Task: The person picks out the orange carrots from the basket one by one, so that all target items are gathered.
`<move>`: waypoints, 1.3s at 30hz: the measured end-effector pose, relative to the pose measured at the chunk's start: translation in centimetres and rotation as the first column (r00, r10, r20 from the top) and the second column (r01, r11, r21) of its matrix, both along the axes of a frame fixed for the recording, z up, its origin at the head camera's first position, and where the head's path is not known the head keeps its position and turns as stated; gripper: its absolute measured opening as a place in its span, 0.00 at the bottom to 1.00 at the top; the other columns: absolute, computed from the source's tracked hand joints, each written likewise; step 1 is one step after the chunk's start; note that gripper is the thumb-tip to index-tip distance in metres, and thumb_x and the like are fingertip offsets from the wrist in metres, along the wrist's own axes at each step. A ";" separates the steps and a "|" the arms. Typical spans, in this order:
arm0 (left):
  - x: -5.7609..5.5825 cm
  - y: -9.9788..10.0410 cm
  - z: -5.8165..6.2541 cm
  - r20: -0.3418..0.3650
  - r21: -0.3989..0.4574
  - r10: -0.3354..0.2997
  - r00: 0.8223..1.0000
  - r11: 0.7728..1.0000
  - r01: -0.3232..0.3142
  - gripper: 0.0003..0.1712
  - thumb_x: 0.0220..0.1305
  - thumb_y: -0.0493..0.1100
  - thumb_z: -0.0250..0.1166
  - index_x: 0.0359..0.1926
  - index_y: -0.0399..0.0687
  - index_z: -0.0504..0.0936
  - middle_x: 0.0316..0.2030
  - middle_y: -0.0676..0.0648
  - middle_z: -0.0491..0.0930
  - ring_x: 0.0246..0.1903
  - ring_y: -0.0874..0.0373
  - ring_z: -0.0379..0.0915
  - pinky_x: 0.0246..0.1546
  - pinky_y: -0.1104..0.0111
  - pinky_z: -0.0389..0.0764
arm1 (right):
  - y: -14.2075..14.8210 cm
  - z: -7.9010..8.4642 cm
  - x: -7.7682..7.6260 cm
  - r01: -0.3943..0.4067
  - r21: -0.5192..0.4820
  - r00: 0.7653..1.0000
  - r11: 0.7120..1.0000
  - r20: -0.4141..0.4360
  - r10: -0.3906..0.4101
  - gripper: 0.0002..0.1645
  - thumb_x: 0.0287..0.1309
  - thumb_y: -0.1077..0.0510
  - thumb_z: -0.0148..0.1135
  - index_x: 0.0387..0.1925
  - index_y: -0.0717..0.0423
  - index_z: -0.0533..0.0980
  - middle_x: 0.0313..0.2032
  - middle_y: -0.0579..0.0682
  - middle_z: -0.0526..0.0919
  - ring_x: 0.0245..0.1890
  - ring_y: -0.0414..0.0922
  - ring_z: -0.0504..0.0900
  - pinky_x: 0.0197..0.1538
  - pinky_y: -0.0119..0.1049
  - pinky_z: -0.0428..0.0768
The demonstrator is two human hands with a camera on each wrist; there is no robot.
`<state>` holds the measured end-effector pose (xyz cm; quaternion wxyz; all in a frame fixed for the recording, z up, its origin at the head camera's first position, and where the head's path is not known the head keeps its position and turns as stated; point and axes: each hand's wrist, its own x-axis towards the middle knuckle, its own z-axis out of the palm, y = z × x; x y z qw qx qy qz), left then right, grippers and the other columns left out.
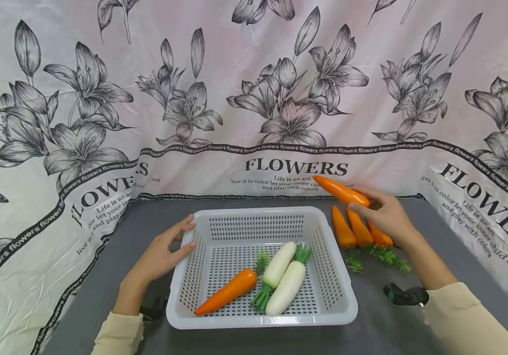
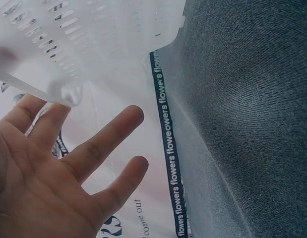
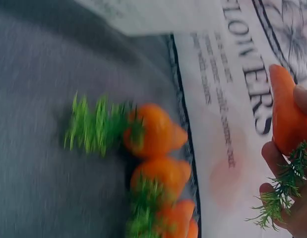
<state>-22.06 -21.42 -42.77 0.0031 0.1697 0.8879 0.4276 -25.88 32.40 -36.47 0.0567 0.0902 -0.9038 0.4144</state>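
Note:
My right hand (image 1: 389, 214) pinches an orange carrot (image 1: 340, 191) above the table, its tip pointing up and left; green leaves (image 3: 287, 186) hang from its thick end in the right wrist view. Below that hand, several more carrots (image 1: 343, 229) lie side by side, leaves toward me. A white perforated basket (image 1: 262, 321) sits in the middle. Inside lie one carrot (image 1: 227, 292) and two white radishes (image 1: 287, 291) with green tops, pointing opposite ways. At the basket's left rim rests my left hand (image 1: 160, 254), its fingers (image 2: 111, 136) extended and spread in the left wrist view.
The table has a dark grey cloth (image 1: 103, 305). A white curtain (image 1: 218, 172) printed with flowers and lettering stands along the back and both sides. Loose-looking green leaves (image 1: 387, 255) spread on the table beside the basket's right wall.

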 end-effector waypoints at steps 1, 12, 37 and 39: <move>0.0 0.0 0.0 -0.002 0.002 -0.001 1.000 1.000 0.001 0.35 0.71 0.55 0.64 0.74 0.53 0.68 0.80 0.56 0.56 0.57 0.46 0.74 0.33 0.69 0.86 | 0.6 -0.2 0.0 0.021 0.008 1.000 1.000 -0.022 -0.021 0.35 0.69 0.43 0.64 0.72 0.51 0.70 0.54 0.61 0.81 0.35 0.38 0.78 0.34 0.31 0.77; 0.0 -0.2 0.1 -0.013 0.009 -0.004 1.000 1.000 0.004 0.35 0.71 0.54 0.64 0.74 0.52 0.68 0.80 0.55 0.55 0.57 0.45 0.74 0.33 0.70 0.86 | 6.7 -2.5 0.1 0.226 0.037 0.973 0.973 -0.053 -0.224 0.38 0.66 0.40 0.65 0.71 0.54 0.71 0.41 0.38 0.78 0.31 0.29 0.74 0.28 0.31 0.76; -0.1 0.0 -0.1 -0.003 0.002 -0.003 1.000 1.000 0.003 0.35 0.71 0.55 0.64 0.74 0.51 0.68 0.80 0.55 0.54 0.58 0.43 0.73 0.32 0.71 0.86 | 12.7 -7.1 0.9 0.340 0.289 0.932 0.895 0.022 -0.362 0.43 0.71 0.40 0.55 0.69 0.72 0.66 0.63 0.80 0.69 0.57 0.75 0.71 0.51 0.67 0.73; 0.0 0.1 0.0 0.001 0.002 -0.001 1.000 1.000 0.001 0.35 0.71 0.55 0.64 0.74 0.51 0.68 0.80 0.55 0.54 0.58 0.43 0.73 0.31 0.71 0.86 | 12.9 -7.3 0.9 0.345 0.297 0.928 0.890 0.037 -0.372 0.42 0.72 0.39 0.54 0.68 0.72 0.66 0.62 0.80 0.70 0.55 0.75 0.72 0.50 0.65 0.74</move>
